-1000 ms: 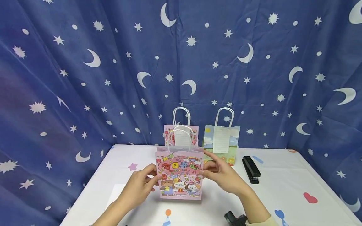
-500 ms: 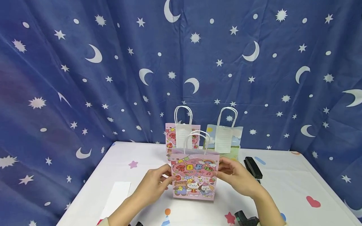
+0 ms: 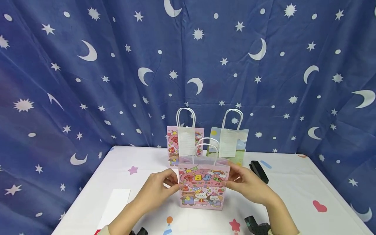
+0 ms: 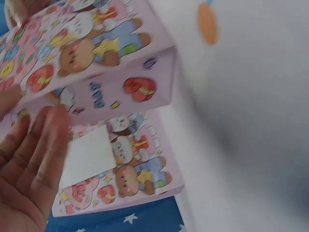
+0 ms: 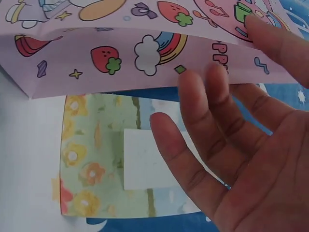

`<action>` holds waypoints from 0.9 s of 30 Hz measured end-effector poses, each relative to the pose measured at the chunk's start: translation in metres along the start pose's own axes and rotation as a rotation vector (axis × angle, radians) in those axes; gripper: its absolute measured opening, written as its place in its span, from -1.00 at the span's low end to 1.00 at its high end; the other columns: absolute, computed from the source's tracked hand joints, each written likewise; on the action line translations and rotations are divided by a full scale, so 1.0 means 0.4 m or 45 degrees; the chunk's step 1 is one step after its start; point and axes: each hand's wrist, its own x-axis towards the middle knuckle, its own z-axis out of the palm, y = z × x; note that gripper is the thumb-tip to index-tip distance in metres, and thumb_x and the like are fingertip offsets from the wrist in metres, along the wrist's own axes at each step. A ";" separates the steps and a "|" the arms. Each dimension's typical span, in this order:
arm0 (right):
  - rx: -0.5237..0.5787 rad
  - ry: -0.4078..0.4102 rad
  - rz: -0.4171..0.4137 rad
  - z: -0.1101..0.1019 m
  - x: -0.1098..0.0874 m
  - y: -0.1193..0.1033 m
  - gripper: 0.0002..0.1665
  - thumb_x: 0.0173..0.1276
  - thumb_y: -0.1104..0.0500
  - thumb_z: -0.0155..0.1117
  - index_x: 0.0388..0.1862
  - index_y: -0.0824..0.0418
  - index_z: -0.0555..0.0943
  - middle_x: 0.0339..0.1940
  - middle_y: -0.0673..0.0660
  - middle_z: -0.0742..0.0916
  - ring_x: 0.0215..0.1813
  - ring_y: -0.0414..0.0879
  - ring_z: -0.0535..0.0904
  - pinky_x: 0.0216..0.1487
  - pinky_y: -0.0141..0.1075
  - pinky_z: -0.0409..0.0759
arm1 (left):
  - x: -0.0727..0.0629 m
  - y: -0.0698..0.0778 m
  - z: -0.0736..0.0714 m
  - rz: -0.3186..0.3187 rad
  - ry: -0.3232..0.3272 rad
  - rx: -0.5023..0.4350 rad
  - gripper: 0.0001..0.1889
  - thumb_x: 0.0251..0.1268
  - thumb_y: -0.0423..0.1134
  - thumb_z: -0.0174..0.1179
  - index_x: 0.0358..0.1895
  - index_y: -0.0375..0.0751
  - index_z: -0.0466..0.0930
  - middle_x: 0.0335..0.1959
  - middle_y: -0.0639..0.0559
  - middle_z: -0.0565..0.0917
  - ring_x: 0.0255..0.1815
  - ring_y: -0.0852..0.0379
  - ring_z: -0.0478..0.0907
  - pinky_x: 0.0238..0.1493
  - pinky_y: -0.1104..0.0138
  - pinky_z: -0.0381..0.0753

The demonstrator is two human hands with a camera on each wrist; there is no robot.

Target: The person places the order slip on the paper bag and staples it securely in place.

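Observation:
A pink paper gift bag [image 3: 202, 192] with cartoon animals and white cord handles faces me, upright, between both hands. My left hand [image 3: 158, 187] holds its left edge, thumb at the front. On the opposite edge, my right hand [image 3: 249, 186] has its thumb on the printed front and its index finger reaching behind. Several other right fingers [image 5: 193, 92] spread loosely beside the side panel in the right wrist view. Left fingers [image 4: 50, 130] stay near the other side panel in the left wrist view. Whether the bag's base touches the table cannot be told.
Behind stand another pink gift bag [image 3: 172, 143] and a green-and-blue landscape bag [image 3: 242, 143], each with a white paper slip on its front. A black stapler [image 3: 259, 171] lies at right. White paper [image 3: 114, 205] lies at left. A blue starry curtain [image 3: 188, 65] closes off the back.
Both hands have moved the front pink bag to the right, so it now overlaps the gap between the two rear bags. The head view has shifted slightly.

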 end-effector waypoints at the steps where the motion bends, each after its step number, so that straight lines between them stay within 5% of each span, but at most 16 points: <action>1: -0.008 0.012 -0.006 -0.001 0.000 -0.002 -0.19 0.41 0.01 0.45 0.51 0.28 0.38 -0.16 0.09 0.63 -0.10 -0.12 0.56 -0.05 -0.35 0.63 | 0.005 0.003 -0.006 -0.011 0.028 -0.027 -0.74 0.23 0.06 0.48 -0.30 0.14 0.56 -0.39 0.34 0.69 -0.32 0.39 0.67 -0.26 0.37 0.66; 6: -0.020 0.128 -0.059 0.001 0.002 -0.013 -0.41 0.35 0.01 0.51 0.29 0.07 0.55 -0.03 0.08 0.58 -0.04 -0.10 0.54 0.04 -0.29 0.65 | 0.037 0.022 -0.023 -0.009 0.105 -0.210 -0.46 0.06 0.10 0.59 0.03 0.08 0.53 -0.10 0.14 0.65 -0.08 0.16 0.59 -0.12 0.35 0.64; 10: 0.034 0.243 -0.101 0.013 0.011 -0.024 -0.35 0.36 0.05 0.50 0.39 0.03 0.52 0.10 0.06 0.58 0.08 -0.12 0.56 0.13 -0.23 0.62 | 0.065 0.031 -0.020 0.015 0.004 -0.418 -0.24 0.10 -0.01 0.59 0.37 0.16 0.41 0.34 0.12 0.54 0.36 0.05 0.49 0.34 0.10 0.57; 13: 0.182 0.255 -0.130 0.026 0.018 -0.031 -0.34 0.42 0.15 0.44 0.46 0.12 0.46 0.20 0.11 0.61 0.13 -0.14 0.61 0.11 -0.24 0.65 | 0.084 0.038 -0.013 0.037 -0.080 -0.563 -0.25 0.18 -0.10 0.55 0.43 0.17 0.41 0.43 0.13 0.51 0.50 0.02 0.42 0.52 0.03 0.41; 16: 0.351 0.229 -0.159 0.040 0.024 -0.035 -0.38 0.47 0.25 0.35 0.46 0.26 0.43 0.20 0.20 0.64 0.10 -0.11 0.68 0.08 -0.28 0.70 | 0.100 0.046 -0.006 0.040 -0.128 -0.674 -0.36 0.25 -0.18 0.50 0.40 0.09 0.50 0.34 0.07 0.60 0.38 0.05 0.54 0.47 0.09 0.48; 21: 0.488 0.210 -0.160 0.059 0.031 -0.039 -0.47 0.51 0.28 0.29 0.39 0.37 0.45 0.12 0.19 0.69 0.05 -0.12 0.72 0.05 -0.30 0.73 | 0.113 0.048 0.005 -0.015 -0.174 -0.837 -0.48 0.30 -0.22 0.45 0.33 -0.11 0.61 0.04 -0.11 0.75 -0.03 0.11 0.75 0.03 0.27 0.74; 27: 0.472 0.260 -0.136 0.066 0.034 -0.037 -0.54 0.52 0.25 0.29 0.31 0.39 0.51 0.07 0.07 0.69 -0.01 -0.14 0.71 0.00 -0.29 0.73 | 0.120 0.041 0.019 -0.003 -0.143 -0.894 -0.58 0.34 -0.26 0.42 0.21 -0.32 0.67 -0.13 0.11 0.80 -0.22 0.26 0.71 -0.14 0.41 0.73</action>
